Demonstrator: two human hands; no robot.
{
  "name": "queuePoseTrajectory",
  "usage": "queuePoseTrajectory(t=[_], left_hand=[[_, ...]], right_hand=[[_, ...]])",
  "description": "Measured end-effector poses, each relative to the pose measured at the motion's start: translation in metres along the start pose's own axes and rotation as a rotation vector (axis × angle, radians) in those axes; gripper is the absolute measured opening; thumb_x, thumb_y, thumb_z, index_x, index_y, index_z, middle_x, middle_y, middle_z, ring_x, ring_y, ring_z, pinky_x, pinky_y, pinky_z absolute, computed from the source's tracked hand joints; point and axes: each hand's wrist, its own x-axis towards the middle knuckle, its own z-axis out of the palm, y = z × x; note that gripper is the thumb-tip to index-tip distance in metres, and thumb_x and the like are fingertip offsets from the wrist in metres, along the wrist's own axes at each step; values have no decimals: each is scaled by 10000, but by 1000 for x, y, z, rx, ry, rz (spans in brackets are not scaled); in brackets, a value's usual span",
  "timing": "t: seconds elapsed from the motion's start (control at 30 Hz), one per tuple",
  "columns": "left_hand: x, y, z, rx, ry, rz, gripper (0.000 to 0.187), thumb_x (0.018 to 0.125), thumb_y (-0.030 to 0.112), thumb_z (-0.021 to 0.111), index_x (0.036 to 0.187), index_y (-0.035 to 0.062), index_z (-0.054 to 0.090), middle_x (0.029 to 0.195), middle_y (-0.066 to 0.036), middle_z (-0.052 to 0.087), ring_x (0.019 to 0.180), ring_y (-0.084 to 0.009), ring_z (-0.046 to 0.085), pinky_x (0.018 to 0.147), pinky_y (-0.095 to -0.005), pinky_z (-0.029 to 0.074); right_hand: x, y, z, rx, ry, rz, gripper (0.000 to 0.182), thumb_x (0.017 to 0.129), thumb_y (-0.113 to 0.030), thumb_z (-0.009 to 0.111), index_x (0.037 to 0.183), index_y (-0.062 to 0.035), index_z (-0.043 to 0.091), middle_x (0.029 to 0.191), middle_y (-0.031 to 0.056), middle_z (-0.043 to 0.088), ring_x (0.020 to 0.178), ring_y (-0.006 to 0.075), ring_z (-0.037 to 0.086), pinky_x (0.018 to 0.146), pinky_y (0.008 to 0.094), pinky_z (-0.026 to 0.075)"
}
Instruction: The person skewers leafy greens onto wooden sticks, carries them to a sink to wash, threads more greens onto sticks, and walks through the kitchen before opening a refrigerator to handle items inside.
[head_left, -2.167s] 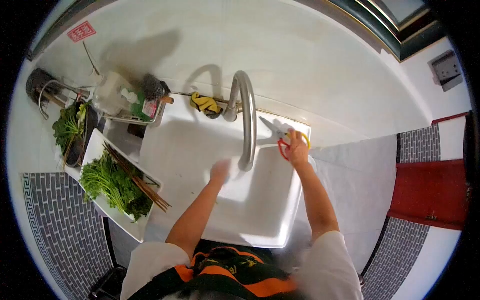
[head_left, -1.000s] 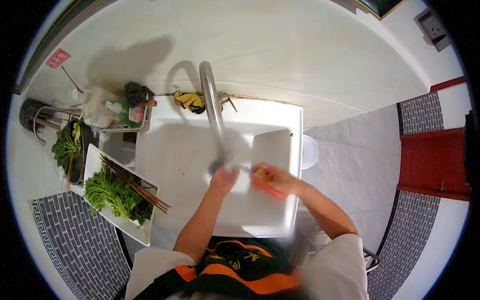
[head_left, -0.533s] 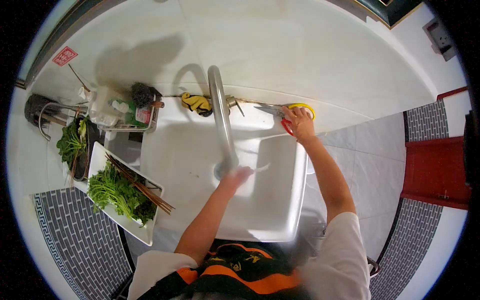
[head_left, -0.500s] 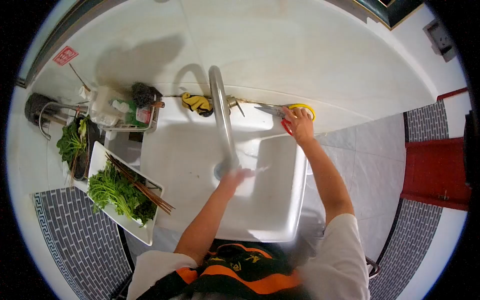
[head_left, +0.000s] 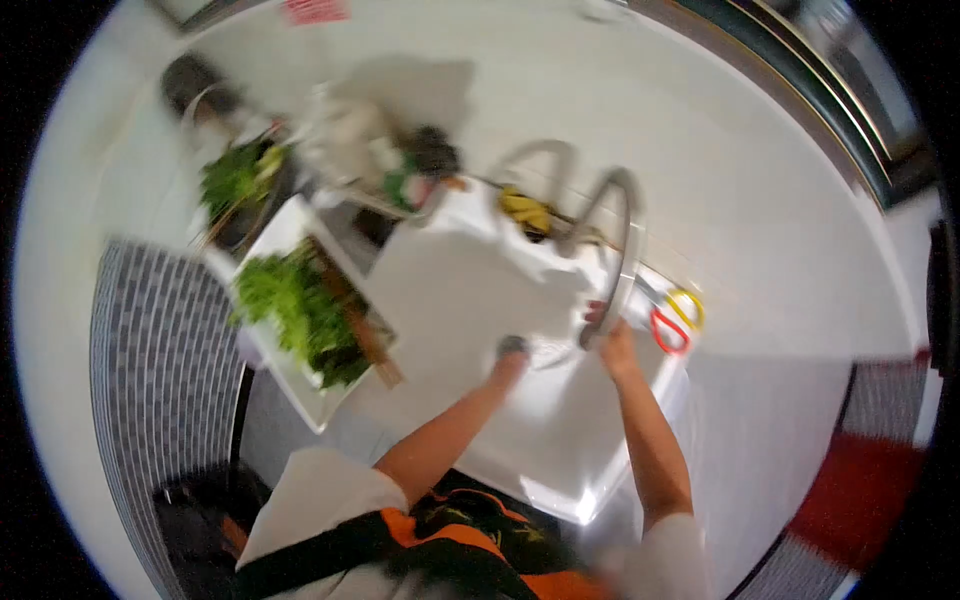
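Observation:
The curved metal faucet (head_left: 632, 235) reaches over the right part of the white sink (head_left: 440, 270). My right hand (head_left: 615, 345) is closed around the end of its spout, with fingertips showing on the far side. Low in the basin, my left hand (head_left: 508, 372) is beside the dark round drain (head_left: 512, 345); its fingers are smeared by motion. Scissors (head_left: 677, 322) with one red and one yellow handle lie on the sink's back right corner, just right of my right hand.
Left of the sink stands a white tray (head_left: 318, 415) of leafy greens (head_left: 300, 300) with thin brown sticks (head_left: 350, 315) across it. Behind are a rack with a green bottle (head_left: 397, 188), a dark scrubber (head_left: 433, 152) and more greens (head_left: 240, 185). A yellow-black cloth (head_left: 526, 212) lies by the faucet.
My right hand has left the scissors and taken hold of the spout. The spout has swung right, away from the drain. The whole view has shifted and tilted.

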Motion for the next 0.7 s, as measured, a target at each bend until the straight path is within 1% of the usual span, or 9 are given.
queuePoseTrajectory(t=[0.03, 0.07, 0.13, 0.2, 0.37, 0.47, 0.5, 0.63, 0.7], left_hand=[[-49, 31, -10, 342, 20, 378, 292, 783, 260, 431, 1020, 112, 516, 1074, -76, 490, 1000, -193, 445, 844, -295, 345], [-45, 23, -4, 329, 111, 241, 281, 771, 226, 442, 1024, 122, 507, 1089, -86, 477, 1028, -228, 430, 863, -367, 334], [-95, 54, -13, 593, 192, 237, 311, 747, 193, 465, 1051, 128, 482, 1121, -86, 454, 1081, -249, 380, 882, -457, 291], [-109, 57, -19, 724, 277, 272, 329, 740, 190, 476, 1065, 139, 470, 1133, -77, 440, 1093, -240, 362, 880, -476, 277], [-134, 53, -29, 1045, 406, 401, 363, 723, 189, 506, 1081, 153, 457, 1153, -69, 410, 1103, -210, 339, 870, -463, 279], [-138, 49, -40, 1086, 458, 553, 371, 716, 200, 521, 1077, 145, 457, 1148, -78, 400, 1084, -214, 353, 846, -441, 304], [-146, 57, -43, 1078, 400, 521, 385, 712, 201, 527, 1083, 136, 448, 1146, -80, 402, 1063, -221, 372, 832, -431, 314], [-166, 58, -48, 1038, 435, 607, 276, 708, 207, 528, 953, 78, 535, 1045, -119, 478, 999, -235, 425, 798, -418, 332], [-175, 69, -55, 1086, 359, 615, 209, 702, 206, 529, 848, 62, 569, 971, -137, 508, 986, -240, 436, 777, -399, 353]], right_hand=[[15, 17, -2, 224, -28, 217, 356, 795, -310, 455, 1027, -41, 462, 913, 68, 525, 835, 199, 494, 696, 299, 411], [28, 11, -2, 198, -96, 175, 479, 807, -448, 360, 1059, -50, 446, 958, 90, 513, 858, 203, 484, 717, 330, 401], [63, -7, 2, 464, -32, 518, 700, 722, -638, 289, 1081, -52, 422, 997, 101, 503, 878, 211, 477, 756, 431, 356], [91, -11, -1, 510, -112, 624, 682, 703, -653, 308, 962, -48, 490, 861, 82, 551, 772, 205, 508, 738, 398, 353], [118, -66, -9, 505, -124, 489, 574, 735, -580, 379, 743, -17, 496, 668, 67, 515, 612, 173, 493, 617, 257, 402], [91, -79, 2, -106, -65, 218, 504, 746, -504, 444, 931, -38, 491, 838, 40, 518, 760, 151, 496, 698, 259, 392], [69, -98, 3, -255, -190, 92, 467, 756, -451, 469, 1041, -82, 447, 941, 29, 504, 837, 152, 485, 729, 275, 382], [-9, -105, -3, 466, -366, 143, 373, 795, -329, 464, 1065, -73, 459, 944, 48, 529, 857, 174, 510, 719, 313, 419], [-48, -45, 12, 1235, -64, 154, 234, 805, -263, 456, 946, -85, 512, 849, 69, 540, 749, 142, 530, 652, 266, 428]])
